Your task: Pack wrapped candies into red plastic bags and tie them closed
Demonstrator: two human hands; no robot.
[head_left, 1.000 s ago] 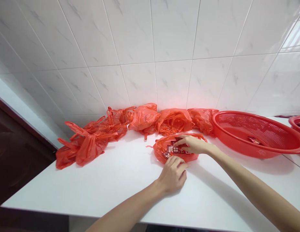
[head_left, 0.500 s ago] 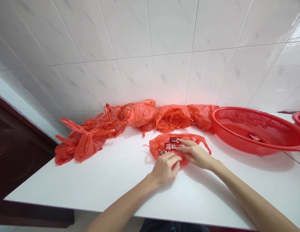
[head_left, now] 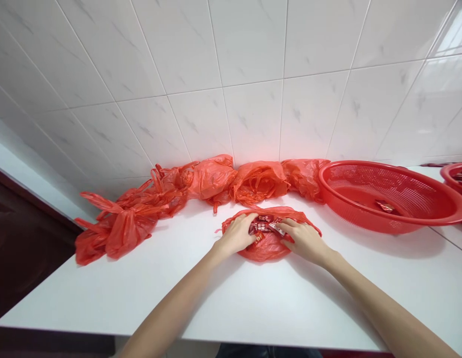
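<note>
An open red plastic bag [head_left: 266,252] lies on the white tabletop in front of me, its mouth facing up. Several small dark red printed packets [head_left: 261,227] are inside it, one with an orange label. My left hand [head_left: 236,234] reaches over the bag's left rim, fingers curved along the packets and thumb apart. From the right, my right hand [head_left: 304,241] rests in the bag, its fingertips touching a tilted packet with a pale edge [head_left: 276,229]. Thumb and fingers of that hand are spread, too.
Several filled red bags line the tiled wall, including a knotted bag [head_left: 128,231] at the left. To the right stands a large red mesh basket [head_left: 365,216] with a small packet [head_left: 386,206] inside. Another red basket [head_left: 449,176] is partly visible at the right edge.
My left hand has moved from the bag's front up and left onto its left rim. My right hand stays among the packets, where one now tilts. The view has shifted slightly.
</note>
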